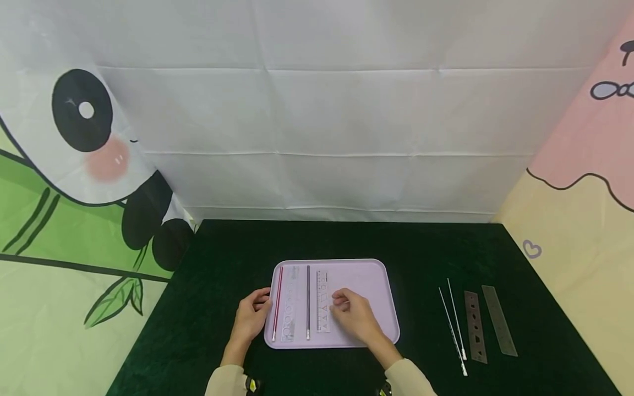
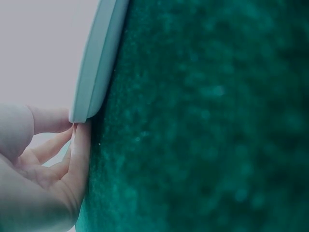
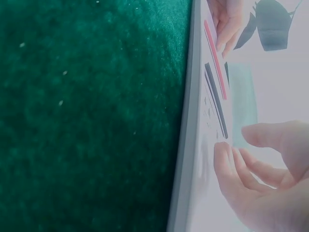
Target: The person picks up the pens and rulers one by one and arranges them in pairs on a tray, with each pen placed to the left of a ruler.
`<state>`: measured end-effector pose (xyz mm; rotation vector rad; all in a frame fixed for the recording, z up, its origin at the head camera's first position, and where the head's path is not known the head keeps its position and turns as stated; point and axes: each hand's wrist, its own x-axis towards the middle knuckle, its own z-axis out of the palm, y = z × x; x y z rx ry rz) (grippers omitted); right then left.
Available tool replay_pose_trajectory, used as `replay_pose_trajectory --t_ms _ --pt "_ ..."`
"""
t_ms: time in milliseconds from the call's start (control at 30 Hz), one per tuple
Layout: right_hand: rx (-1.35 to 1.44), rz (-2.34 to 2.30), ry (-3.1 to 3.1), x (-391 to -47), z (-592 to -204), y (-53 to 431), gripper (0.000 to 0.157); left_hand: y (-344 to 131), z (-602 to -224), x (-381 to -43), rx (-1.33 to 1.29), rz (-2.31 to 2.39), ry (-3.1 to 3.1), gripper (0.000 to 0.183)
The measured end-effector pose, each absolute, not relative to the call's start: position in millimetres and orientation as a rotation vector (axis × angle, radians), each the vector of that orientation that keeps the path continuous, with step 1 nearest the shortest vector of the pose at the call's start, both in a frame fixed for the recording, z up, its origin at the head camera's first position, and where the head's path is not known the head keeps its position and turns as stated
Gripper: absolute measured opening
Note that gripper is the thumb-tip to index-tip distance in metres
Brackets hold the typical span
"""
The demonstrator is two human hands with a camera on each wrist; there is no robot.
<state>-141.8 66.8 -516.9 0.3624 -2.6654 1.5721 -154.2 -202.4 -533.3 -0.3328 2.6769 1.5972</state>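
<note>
A pale lilac tray (image 1: pixel 364 273) lies on the table. My left hand (image 1: pixel 250 318) holds its left rim, thumb on top and fingers at the underside in the left wrist view. On the tray, from left to right, lie a red pencil (image 1: pixel 278 302), a clear stencil ruler (image 1: pixel 288 311), a black pencil (image 1: pixel 308 302) and a shorter clear stencil ruler (image 1: pixel 323 302). Just right of that shorter ruler, my right hand (image 1: pixel 358 318) hovers over the tray. Its fingers are loosely bent, with a gap to the thumb and nothing between them in the right wrist view.
Right of the tray, on the dark green tablecloth (image 1: pixel 421 264), lie two thin white sticks (image 1: pixel 456 319), a grey stencil ruler (image 1: pixel 476 327) with cut-outs and a plain grey ruler (image 1: pixel 499 320). A white cloth backdrop (image 1: pixel 346 110) stands behind the table, with printed cartoon cloths at both sides.
</note>
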Motion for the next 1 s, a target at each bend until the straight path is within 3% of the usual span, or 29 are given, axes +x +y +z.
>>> replay_pose_trajectory --t_ms 1000 --pt "0.269 1.591 -2.583 -126 -516 94 0.019 -203 -533 -154 -0.347 1.593 2.651 0.036"
